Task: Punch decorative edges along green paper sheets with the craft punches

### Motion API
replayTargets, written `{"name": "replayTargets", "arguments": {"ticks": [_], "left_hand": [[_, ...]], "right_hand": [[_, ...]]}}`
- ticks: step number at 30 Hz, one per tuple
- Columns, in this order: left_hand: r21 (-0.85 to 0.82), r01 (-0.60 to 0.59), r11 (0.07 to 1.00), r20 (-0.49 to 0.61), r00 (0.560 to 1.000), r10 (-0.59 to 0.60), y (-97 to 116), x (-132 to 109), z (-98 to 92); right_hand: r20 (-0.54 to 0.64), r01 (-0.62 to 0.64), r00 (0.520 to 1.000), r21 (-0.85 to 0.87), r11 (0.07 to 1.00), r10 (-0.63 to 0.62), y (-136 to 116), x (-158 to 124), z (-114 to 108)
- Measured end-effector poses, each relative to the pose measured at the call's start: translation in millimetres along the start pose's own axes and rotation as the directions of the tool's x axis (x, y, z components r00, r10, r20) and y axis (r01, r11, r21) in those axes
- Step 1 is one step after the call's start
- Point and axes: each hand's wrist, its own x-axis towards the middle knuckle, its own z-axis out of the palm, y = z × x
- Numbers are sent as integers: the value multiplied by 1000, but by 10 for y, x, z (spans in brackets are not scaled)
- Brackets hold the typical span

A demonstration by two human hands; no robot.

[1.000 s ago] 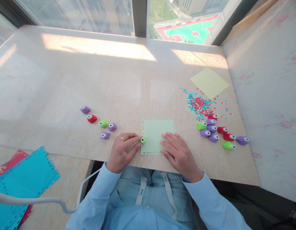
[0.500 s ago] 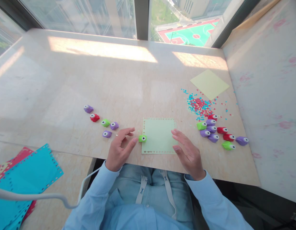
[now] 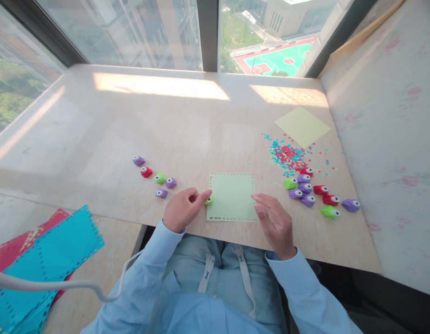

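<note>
A pale green sheet of paper (image 3: pixel 232 197), with small holes punched along its edges, lies in front of me. At its left edge sits a green paper punch (image 3: pixel 210 201), partly covered by my left thumb. My left hand (image 3: pixel 184 208) is closed around that side, fingers curled and thumb over the punch. At the right edge of the sheet is my right hand (image 3: pixel 276 222), its fingers stretched out and its thumb apart from them. Whether its fingertips touch the paper I cannot tell.
Several purple, red and green punches lie left (image 3: pixel 159 179) and right (image 3: pixel 304 188). Beyond the right group are scattered paper bits (image 3: pixel 288 155) and a yellowish sheet (image 3: pixel 302 126). Punched blue sheets (image 3: pixel 67 243) and a white cable (image 3: pixel 86 286) are at lower left.
My left hand has moved right to the green punch, its fingers curling and its thumb coming over it. My right hand has hardly moved. The view has shifted slightly.
</note>
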Motion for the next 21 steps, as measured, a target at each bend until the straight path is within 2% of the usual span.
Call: {"name": "replayTargets", "arguments": {"ticks": [4, 14, 21], "left_hand": [[90, 27, 996, 33, 999, -30, 32, -1, 27], [203, 74, 976, 108, 989, -98, 113, 20, 41], [219, -49, 975, 180, 984, 9, 114, 103, 64]], "right_hand": [[-2, -16, 1000, -17, 1000, 16, 7, -2, 3], [-14, -149, 988, 83, 985, 151, -32, -4, -33], [-49, -172, 983, 64, 983, 175, -24, -6, -31]]}}
